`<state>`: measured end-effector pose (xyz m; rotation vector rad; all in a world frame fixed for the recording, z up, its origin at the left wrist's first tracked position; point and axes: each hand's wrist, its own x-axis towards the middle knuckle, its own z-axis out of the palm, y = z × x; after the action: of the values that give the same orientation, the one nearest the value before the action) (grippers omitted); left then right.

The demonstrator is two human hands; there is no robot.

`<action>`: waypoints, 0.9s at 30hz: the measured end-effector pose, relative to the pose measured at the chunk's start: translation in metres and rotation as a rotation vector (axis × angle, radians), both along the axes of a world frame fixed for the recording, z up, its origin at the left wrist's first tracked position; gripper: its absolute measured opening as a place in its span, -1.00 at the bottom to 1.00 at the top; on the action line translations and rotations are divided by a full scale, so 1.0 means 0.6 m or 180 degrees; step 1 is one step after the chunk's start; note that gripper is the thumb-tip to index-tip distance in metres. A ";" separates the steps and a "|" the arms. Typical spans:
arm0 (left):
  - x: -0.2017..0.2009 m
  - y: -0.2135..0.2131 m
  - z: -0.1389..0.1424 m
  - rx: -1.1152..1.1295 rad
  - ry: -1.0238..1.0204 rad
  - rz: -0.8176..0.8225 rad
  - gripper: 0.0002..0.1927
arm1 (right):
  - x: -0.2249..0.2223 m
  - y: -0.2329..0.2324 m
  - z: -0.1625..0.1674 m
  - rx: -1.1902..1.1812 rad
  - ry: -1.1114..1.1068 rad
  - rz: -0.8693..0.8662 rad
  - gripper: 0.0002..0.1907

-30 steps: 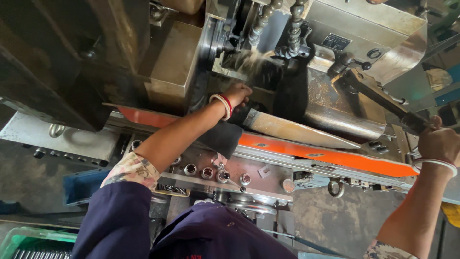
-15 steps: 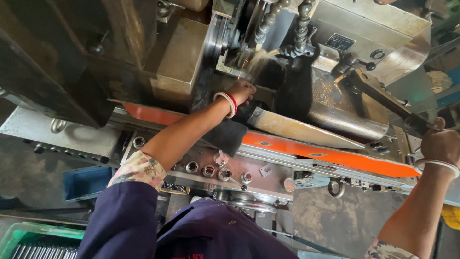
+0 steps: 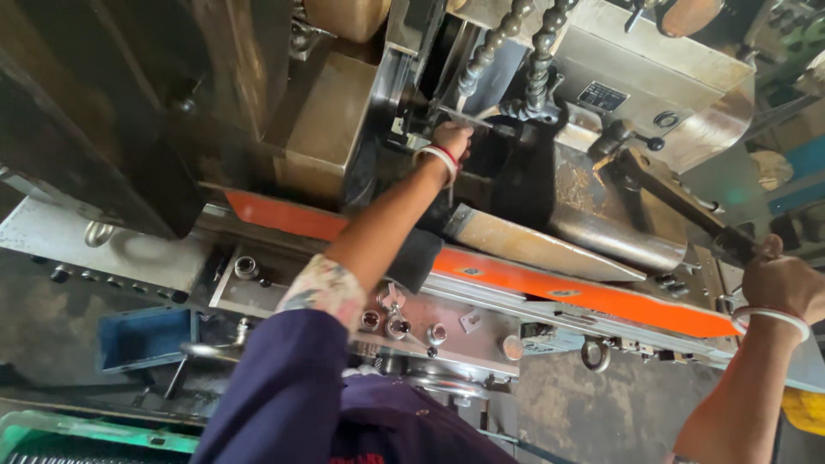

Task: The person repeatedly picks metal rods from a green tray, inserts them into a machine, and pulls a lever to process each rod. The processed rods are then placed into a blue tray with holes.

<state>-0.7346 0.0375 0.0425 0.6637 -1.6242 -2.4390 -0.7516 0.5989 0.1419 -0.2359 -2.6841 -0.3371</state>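
Observation:
I look down at a metal working machine with an orange strip (image 3: 550, 288) along its front. My left hand (image 3: 450, 137), with red and white bangles at the wrist, reaches deep into the machine's middle and its fingers close on a small metal part by the chuck area; what it pinches is too small to name. My right hand (image 3: 780, 283) grips the end of a long dark lever handle (image 3: 679, 202) at the machine's right side. Two beaded coolant hoses (image 3: 516, 43) hang just above my left hand.
A sloped metal chute (image 3: 533, 245) runs under the left hand. Several knobs and buttons (image 3: 395, 325) sit on the front panel. A blue tray (image 3: 142, 337) and a green crate (image 3: 51, 434) stand at the lower left on the dark floor.
My left hand has pushed further up and into the machine's working area. My right hand stays on the lever handle. The view has shifted slightly.

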 end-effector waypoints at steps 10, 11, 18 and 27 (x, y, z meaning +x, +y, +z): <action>-0.092 -0.004 0.034 0.1112 -0.0172 0.0857 -0.72 | -0.013 0.014 -0.004 0.0196 -0.0072 -0.0411 -0.03; -0.097 -0.004 0.031 0.1097 -0.0258 0.0884 -0.70 | -0.014 0.016 -0.007 0.0199 -0.0078 -0.0429 -0.03; -0.122 -0.001 0.008 0.1446 -0.0301 0.1243 -0.75 | -0.019 0.033 -0.020 0.0334 -0.0041 -0.0419 -0.05; -0.111 0.013 -0.030 0.1438 -0.0161 0.0889 -0.52 | -0.019 0.042 -0.028 0.0484 0.0087 -0.0362 -0.14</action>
<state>-0.8009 0.0452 0.0242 0.9450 -0.9109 -2.5981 -0.7629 0.6242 0.1249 -0.3450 -2.6085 -0.5659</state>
